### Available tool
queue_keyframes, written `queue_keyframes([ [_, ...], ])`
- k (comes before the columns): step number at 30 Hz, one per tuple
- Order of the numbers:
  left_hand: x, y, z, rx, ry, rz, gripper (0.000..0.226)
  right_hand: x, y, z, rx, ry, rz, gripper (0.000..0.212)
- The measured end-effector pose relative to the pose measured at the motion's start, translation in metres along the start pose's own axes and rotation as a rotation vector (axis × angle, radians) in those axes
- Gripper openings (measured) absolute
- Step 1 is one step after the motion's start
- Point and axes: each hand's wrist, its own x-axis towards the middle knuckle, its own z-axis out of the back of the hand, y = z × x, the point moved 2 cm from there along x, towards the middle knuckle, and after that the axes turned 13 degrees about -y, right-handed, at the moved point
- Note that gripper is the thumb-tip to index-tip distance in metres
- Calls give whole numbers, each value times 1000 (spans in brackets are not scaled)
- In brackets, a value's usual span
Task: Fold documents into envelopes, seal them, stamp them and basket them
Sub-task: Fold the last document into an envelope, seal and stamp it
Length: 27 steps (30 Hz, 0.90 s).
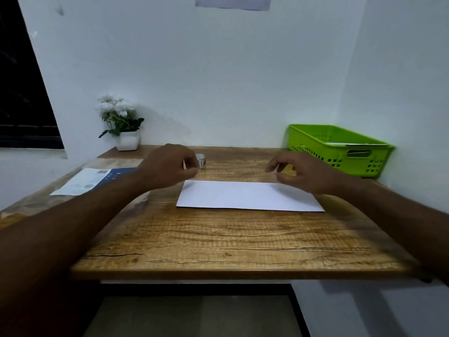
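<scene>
A white envelope [247, 196] lies flat across the middle of the wooden table [218, 239]. My left hand [170, 165] hovers just beyond the envelope's far left corner, fingers curled together, with a thin pale sliver showing at the fingertips. I cannot tell what the sliver is. My right hand [300, 171] hovers over the far right edge, fingers loosely curved and apart, with nothing visible in them. A small white roll [201, 160] stands right behind my left hand. The green basket [340, 148] at the back right holds a white envelope.
A white pot of white flowers [126, 139] stands at the back left against the wall. A blue and white printed packet [85, 181] lies at the left on a plastic-covered surface. Walls close the table at the back and right.
</scene>
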Motion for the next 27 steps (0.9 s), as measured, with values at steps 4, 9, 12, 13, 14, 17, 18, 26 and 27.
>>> queue_keyframes([
  [4,25,19,-20,9,-17,120,17,29,2,-12,43,-45,-69,15],
  [9,47,33,-48,29,-98,246,37,58,12,-36,77,-36,-77,10],
  [12,53,37,-61,49,-20,333,60,68,14,-45,94,-39,-87,10],
  [13,53,38,-64,31,20,361,64,69,14,-48,99,-42,-89,10],
  [14,53,38,-66,24,57,373,66,69,14,-52,102,-48,-91,10],
  [17,52,40,-70,69,100,363,60,67,7,-62,114,-66,-120,10],
  [18,51,39,-69,70,89,353,57,66,6,-64,119,-65,-128,11],
  [26,47,0,-49,-515,-6,284,44,69,9,-68,323,-179,-219,21],
  [27,45,-6,-47,-583,-1,275,47,68,12,-68,390,-177,-246,28],
])
